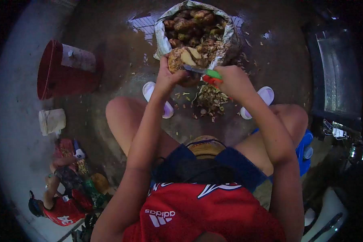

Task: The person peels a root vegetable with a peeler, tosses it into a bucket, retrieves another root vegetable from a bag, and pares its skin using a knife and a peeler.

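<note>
My left hand point(166, 78) grips a large brown tuber point(188, 56), its skin cut away in pale patches at the top. Closed round the green and red handle of a knife point(195, 69) is my right hand point(234, 82). The blade lies against the tuber's near side, pointing toward my left hand. Just beyond, an open white sack point(160, 38) bulges with several brown tubers point(185, 25). Peel scraps point(210, 99) are heaped on the floor below my hands. The exact kind of tuber cannot be told.
A red bucket point(48, 70) lies tipped at the left, near a small white container point(52, 122). At lower left a person in a red shirt point(66, 209) sits working. White shoes point(264, 97) flank the peel heap. Blue plastic point(304, 151) shows beside my right leg.
</note>
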Tool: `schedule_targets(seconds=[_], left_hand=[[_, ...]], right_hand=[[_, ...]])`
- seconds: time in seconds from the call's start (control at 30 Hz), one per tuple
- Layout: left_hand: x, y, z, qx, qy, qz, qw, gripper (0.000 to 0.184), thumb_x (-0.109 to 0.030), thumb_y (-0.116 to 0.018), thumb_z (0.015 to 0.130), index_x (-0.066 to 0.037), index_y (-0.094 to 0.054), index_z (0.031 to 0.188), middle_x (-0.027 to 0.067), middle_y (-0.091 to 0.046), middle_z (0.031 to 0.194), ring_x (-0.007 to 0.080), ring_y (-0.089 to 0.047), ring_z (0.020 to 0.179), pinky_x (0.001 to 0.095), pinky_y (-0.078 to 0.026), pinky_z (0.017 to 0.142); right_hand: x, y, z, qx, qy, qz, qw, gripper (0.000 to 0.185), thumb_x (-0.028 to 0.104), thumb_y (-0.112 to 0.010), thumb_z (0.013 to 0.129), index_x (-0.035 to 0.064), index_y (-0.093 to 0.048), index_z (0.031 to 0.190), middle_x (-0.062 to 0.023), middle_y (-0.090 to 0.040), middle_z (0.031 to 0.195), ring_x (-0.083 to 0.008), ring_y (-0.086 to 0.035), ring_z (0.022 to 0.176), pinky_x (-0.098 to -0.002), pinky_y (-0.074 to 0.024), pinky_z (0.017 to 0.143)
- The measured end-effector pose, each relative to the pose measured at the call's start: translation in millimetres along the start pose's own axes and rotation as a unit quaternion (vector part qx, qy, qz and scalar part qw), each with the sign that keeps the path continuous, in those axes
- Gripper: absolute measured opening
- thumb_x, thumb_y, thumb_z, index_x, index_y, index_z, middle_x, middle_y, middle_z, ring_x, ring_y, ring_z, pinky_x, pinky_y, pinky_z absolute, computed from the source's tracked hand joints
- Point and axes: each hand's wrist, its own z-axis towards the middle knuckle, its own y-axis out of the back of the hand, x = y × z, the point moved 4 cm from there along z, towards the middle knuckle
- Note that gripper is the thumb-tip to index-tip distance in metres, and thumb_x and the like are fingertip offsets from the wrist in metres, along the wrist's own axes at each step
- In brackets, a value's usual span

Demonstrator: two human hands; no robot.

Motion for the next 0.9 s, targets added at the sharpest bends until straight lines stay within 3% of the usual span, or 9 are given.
schedule_targets(seconds=[0.07, 0.17, 0.37, 0.5, 0.7, 0.8, 0.9], left_hand=[[1, -5, 2, -0.007, -0.033, 0.019, 0.999, 0.074, -0.006, -0.071, 0.066, -0.005, -0.029, 0.126, 0.0086, -0.052, 0.113, 0.019, -0.054, 0.102, 0.0321, -0.047, 0.085], [-1, -10, 4, 0.01, -0.03, 0.008, 0.999, 0.075, -0.004, -0.073, 0.065, -0.004, -0.029, 0.126, 0.0092, -0.052, 0.114, 0.0199, -0.055, 0.103, 0.0333, -0.046, 0.088], [0, -12, 7, -0.014, -0.053, 0.017, 0.998, 0.074, -0.001, -0.076, 0.064, -0.003, -0.033, 0.124, 0.0101, -0.053, 0.114, 0.0201, -0.056, 0.103, 0.0342, -0.047, 0.087], [-3, -18, 2, -0.008, -0.022, 0.017, 1.0, 0.073, 0.001, -0.074, 0.063, -0.004, -0.035, 0.124, 0.0105, -0.053, 0.114, 0.0216, -0.057, 0.101, 0.0348, -0.049, 0.084], [7, -9, 0, 0.017, 0.067, -0.207, 0.976, 0.057, -0.019, -0.059, 0.075, -0.001, -0.039, 0.126, 0.0178, -0.053, 0.117, 0.0319, -0.054, 0.107, 0.046, -0.045, 0.091], [4, -18, -8, 0.047, 0.094, -0.311, 0.945, 0.057, -0.011, -0.056, 0.074, -0.004, -0.036, 0.128, 0.015, -0.052, 0.118, 0.0309, -0.054, 0.106, 0.0484, -0.046, 0.09], [11, -18, -13, 0.041, 0.123, -0.333, 0.934, 0.063, -0.016, -0.058, 0.072, -0.005, -0.035, 0.129, 0.0147, -0.05, 0.121, 0.0317, -0.051, 0.111, 0.0507, -0.042, 0.094]], right_hand=[[1, -4, -2, -0.001, -0.041, 0.03, 0.999, 0.023, 0.013, -0.065, 0.07, 0.0102, -0.06, 0.092, -0.0168, -0.061, 0.08, -0.0348, -0.061, 0.078, -0.0443, -0.0486, 0.068], [1, -6, -1, -0.022, -0.025, 0.064, 0.997, 0.021, 0.014, -0.064, 0.071, 0.0042, -0.06, 0.089, -0.0202, -0.061, 0.076, -0.0372, -0.06, 0.074, -0.0426, -0.047, 0.066], [-2, 2, -3, -0.038, -0.012, 0.139, 0.99, 0.025, 0.017, -0.067, 0.069, 0.0036, -0.06, 0.089, -0.0202, -0.061, 0.077, -0.0378, -0.059, 0.075, -0.0423, -0.0466, 0.065], [-2, 5, -1, -0.044, -0.025, 0.078, 0.996, 0.025, 0.016, -0.066, 0.07, 0.0038, -0.058, 0.09, -0.0196, -0.061, 0.078, -0.0377, -0.059, 0.076, -0.043, -0.0468, 0.065], [1, 2, -4, -0.098, -0.007, 0.027, 0.995, 0.021, 0.011, -0.062, 0.071, 0.0056, -0.056, 0.091, -0.0177, -0.06, 0.077, -0.0366, -0.06, 0.073, -0.0459, -0.048, 0.065], [8, 9, -8, -0.161, 0.016, 0.021, 0.987, 0.018, 0.01, -0.061, 0.073, 0.0055, -0.056, 0.09, -0.0179, -0.06, 0.076, -0.0361, -0.06, 0.072, -0.0459, -0.048, 0.063], [10, 10, -8, -0.157, 0.021, 0.004, 0.987, 0.016, 0.008, -0.059, 0.073, 0.0058, -0.057, 0.09, -0.0183, -0.06, 0.074, -0.036, -0.061, 0.072, -0.046, -0.048, 0.062]])
